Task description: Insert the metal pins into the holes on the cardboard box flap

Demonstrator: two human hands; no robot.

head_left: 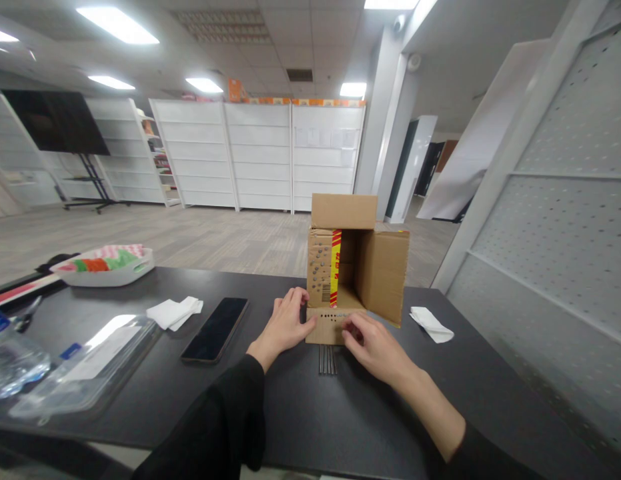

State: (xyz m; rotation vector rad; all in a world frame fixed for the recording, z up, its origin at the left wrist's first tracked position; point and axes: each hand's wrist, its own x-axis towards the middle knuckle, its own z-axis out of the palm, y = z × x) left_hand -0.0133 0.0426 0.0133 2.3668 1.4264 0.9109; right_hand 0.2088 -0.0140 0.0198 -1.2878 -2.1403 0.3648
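Observation:
An open cardboard box [324, 267] stands on its side at the table's far edge, its opening facing me. Its lower front flap [324, 332] lies toward me and has a row of small dark holes. My left hand [289, 320] is curled at the box's left lower corner, thumb against the flap and fingers by the side wall. At the flap's right part, my right hand [374, 343] has its fingertips pinched together; whatever they hold is hidden. Several thin metal rods, like screws or nails, [327, 361] lie side by side just before the flap.
Left of my hands lie a phone [215, 330], folded tissues [174, 313], a clear plastic case [95, 367] and a water bottle [13, 360]. Behind them stands a white basket [107, 277] with coloured cloth. Another tissue [431, 325] lies right of the box. A perforated panel [565, 200] rises at right.

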